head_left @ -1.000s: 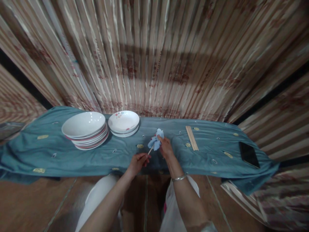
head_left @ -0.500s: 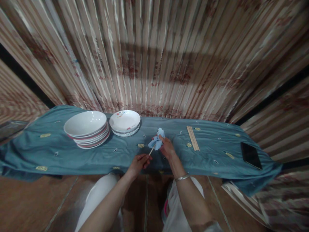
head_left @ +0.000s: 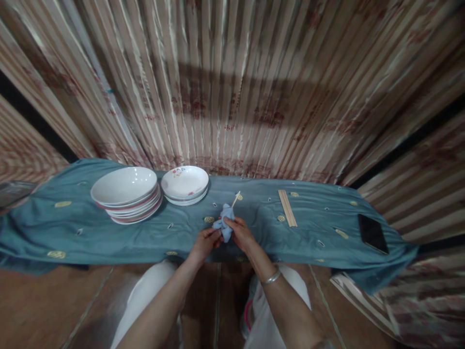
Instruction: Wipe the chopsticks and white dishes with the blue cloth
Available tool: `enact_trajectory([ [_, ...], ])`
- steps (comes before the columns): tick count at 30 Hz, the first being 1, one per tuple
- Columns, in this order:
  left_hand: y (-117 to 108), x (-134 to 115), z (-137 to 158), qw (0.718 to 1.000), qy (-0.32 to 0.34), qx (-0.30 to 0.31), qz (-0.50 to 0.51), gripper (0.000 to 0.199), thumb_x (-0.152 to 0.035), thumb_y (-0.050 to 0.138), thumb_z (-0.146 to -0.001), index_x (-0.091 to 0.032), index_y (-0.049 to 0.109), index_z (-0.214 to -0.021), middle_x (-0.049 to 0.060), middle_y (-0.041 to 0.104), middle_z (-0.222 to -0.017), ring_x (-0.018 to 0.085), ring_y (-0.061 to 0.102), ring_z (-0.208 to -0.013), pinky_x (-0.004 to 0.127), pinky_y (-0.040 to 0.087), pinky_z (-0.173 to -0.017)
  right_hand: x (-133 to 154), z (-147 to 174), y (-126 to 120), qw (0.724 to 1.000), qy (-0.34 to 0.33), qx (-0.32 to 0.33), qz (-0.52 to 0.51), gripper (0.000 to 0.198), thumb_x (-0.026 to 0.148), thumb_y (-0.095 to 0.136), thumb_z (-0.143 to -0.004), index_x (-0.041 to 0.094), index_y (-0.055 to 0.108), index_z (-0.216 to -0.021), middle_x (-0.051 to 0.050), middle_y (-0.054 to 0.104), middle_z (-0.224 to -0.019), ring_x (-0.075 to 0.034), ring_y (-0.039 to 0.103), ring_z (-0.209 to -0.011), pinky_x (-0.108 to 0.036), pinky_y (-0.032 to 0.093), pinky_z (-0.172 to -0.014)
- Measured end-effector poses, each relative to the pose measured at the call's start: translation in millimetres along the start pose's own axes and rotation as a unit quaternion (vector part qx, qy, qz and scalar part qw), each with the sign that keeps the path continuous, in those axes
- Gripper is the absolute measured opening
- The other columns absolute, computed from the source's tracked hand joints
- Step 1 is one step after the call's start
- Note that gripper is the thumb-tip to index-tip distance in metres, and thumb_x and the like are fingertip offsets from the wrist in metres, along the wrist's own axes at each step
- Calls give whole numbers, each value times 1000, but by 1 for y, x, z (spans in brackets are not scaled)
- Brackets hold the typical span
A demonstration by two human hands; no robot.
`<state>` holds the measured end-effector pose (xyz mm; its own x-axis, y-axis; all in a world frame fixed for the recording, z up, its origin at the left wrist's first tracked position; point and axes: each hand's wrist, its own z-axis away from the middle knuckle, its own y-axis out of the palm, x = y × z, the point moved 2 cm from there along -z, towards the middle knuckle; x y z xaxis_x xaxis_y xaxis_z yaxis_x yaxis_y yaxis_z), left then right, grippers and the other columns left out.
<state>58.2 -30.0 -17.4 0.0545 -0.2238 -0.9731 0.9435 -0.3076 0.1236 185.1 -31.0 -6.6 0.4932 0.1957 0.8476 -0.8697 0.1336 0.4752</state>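
A light blue cloth (head_left: 226, 218) is bunched around a thin wooden chopstick (head_left: 236, 198), whose far end sticks out above it. My right hand (head_left: 241, 232) grips the cloth from the right, thumb on top. Close against the cloth's lower left side, my left hand (head_left: 207, 243) is closed on the chopstick's near end, which the fingers hide. To the right, several more chopsticks (head_left: 287, 208) lie side by side on the teal tablecloth (head_left: 250, 194).
Stacked large bowls and plates (head_left: 125, 186) stand at the left. Beside them is a stack of smaller flowered plates (head_left: 185, 182). A black phone or tablet (head_left: 373, 233) lies near the table's right end. Pleated curtains (head_left: 225, 97) hang behind the table.
My right hand and the cloth have slid down the chopstick toward my left hand. The far end of the chopstick now shows beyond the cloth.
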Motion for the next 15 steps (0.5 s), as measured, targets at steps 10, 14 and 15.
enact_trajectory([
  [10, 4, -2, 2, 1000, -15, 6, -8, 37, -51, 77, -54, -16, 67, -62, -2, 57, -51, 8, 41, -42, 23, 30, -44, 24, -14, -28, 993, -55, -93, -43, 30, 37, 83, -56, 14, 72, -73, -1, 69, -64, -13, 59, -58, -24, 44, -57],
  [14, 5, -1, 4, 999, -26, 18, -9, 42, -54, 76, -53, -15, 68, -65, -2, 57, -52, 7, 40, -41, 23, 29, -43, 38, -19, -43, 990, -81, -104, -54, 27, 34, 83, -61, 15, 70, -75, 0, 67, -63, -13, 60, -58, -24, 44, -55],
  [15, 6, -1, 4, 999, -28, 21, -10, 43, -55, 75, -54, -15, 68, -66, -2, 57, -52, 7, 40, -40, 23, 29, -43, 40, -19, -45, 989, -86, -107, -58, 25, 33, 82, -62, 15, 69, -76, 0, 68, -63, -13, 60, -58, -24, 44, -54],
])
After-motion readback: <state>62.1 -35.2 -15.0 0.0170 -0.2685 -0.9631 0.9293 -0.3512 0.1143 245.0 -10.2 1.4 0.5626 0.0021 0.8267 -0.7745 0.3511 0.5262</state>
